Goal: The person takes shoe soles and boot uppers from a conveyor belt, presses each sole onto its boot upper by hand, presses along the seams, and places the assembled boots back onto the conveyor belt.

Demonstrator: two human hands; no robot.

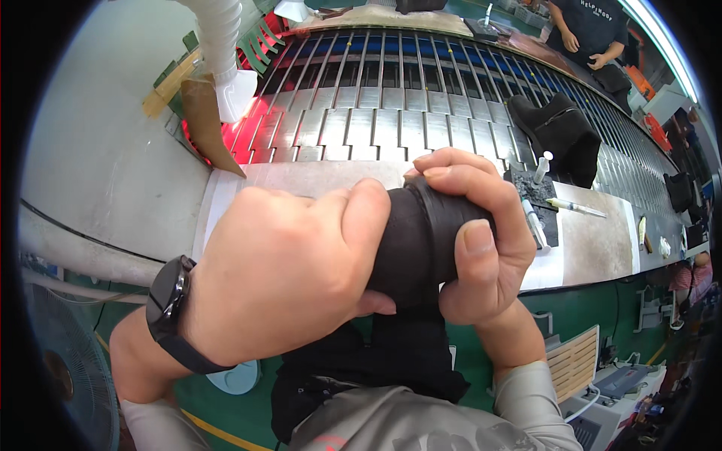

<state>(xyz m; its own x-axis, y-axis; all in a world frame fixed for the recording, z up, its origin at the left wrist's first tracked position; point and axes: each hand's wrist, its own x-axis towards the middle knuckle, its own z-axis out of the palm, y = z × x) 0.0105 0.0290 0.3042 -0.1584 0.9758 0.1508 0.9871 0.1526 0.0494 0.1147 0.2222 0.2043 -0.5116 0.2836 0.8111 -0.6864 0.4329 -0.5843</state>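
Note:
A black boot [406, 252] with a dark sole edge is held up in front of my body, between both hands. My left hand [289, 259], with a dark watch on its wrist, wraps round the boot's left part and covers much of it. At the other end, the fingers and thumb of my right hand [489, 248] clasp the boot along the sole. Right of my right hand, a dark pad [555, 225] on the bench bears a white-capped syringe [535, 225], a standing white plunger [542, 167] and a thin syringe [577, 207].
Beyond the pale bench top [602, 244] runs a slatted metal conveyor [391, 128] carrying another black boot [560, 135]. A white duct nozzle [235, 94] hangs at the left near red light. One person [590, 34] stands across the line. A fan [71, 368] is at lower left.

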